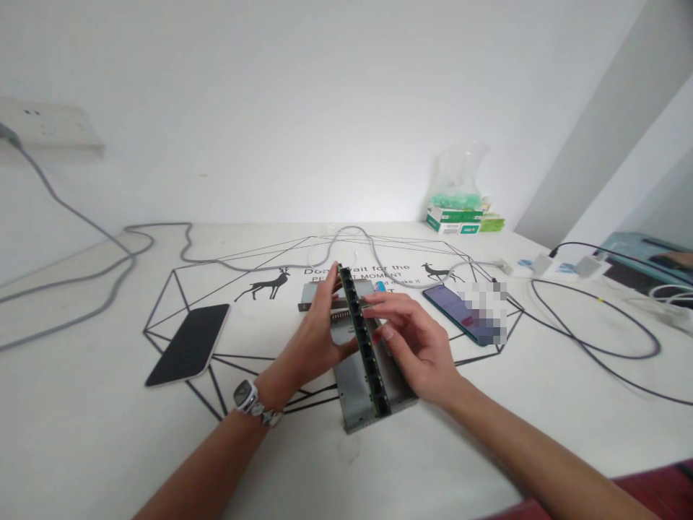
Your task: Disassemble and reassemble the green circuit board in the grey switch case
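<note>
Wall, pale and plain, stands behind a broad white worktop printed with black lines, lettering and two deer. A long grey cable loops over the left side and along the back, while a thin black cable curls across the right.

Near the middle of the worktop lies an open metal tray, its length running away from the person. Above it a narrow circuit board stands on edge with a row of dark ports facing up; whether its near end touches the tray cannot be told.

The left hand grasps the board from its left side, fingers toward the far end and thumb lower down. The right hand has bent fingers at the board's right side; whether they grip or merely touch is unclear.

A second metal piece lies just beyond the tray. At the back right a clear plastic bag sits on green and white boxes. A black phone lies to the left, another phone to the right. A watch circles the left wrist.
</note>
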Demonstrator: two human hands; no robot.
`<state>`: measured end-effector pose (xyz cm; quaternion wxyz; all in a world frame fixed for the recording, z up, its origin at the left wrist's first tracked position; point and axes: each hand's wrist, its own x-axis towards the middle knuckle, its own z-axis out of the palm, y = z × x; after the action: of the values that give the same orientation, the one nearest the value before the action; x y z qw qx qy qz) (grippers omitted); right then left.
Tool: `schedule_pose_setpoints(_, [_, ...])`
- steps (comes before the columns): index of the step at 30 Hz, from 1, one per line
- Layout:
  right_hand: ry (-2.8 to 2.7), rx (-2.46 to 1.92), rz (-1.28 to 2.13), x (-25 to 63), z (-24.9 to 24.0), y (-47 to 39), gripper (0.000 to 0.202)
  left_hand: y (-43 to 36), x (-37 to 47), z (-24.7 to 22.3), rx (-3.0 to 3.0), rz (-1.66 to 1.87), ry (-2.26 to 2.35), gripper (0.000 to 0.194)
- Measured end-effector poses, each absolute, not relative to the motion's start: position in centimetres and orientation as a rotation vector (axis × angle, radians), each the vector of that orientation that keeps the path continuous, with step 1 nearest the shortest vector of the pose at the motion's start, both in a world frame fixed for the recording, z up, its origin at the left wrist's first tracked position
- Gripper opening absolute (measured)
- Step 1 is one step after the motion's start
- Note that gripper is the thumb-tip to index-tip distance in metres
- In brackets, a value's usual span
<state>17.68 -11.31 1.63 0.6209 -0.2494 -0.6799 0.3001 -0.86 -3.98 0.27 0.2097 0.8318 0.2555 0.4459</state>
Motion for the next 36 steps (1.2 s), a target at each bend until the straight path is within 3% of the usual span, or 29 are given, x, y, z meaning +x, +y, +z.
schedule_pose_setpoints(7, [-1.492,-0.809,0.656,19.0,2.1,-11.0,0.015,-4.1,-1.3,1.1,2.533,1.221,0.767,0.111])
schedule_pose_setpoints(18, [-1.605,-1.14,0.79,20.9,2.3,-9.6,0.047,-4.8,-2.5,3.4,2.658,1.216,0.805,0.105])
schedule_pose_setpoints(29, [-1.514,-1.071,1.193,20.9,3.0,-9.1,0.045,-4.2,-2.5,2.7,2.215,1.205,0.938,0.103])
schedule_pose_setpoints(36, [-1.481,-1.106,1.259,20.7,2.3,-8.9,0.044,-4.7,-3.1,4.1,2.006,0.923,0.87,0.071])
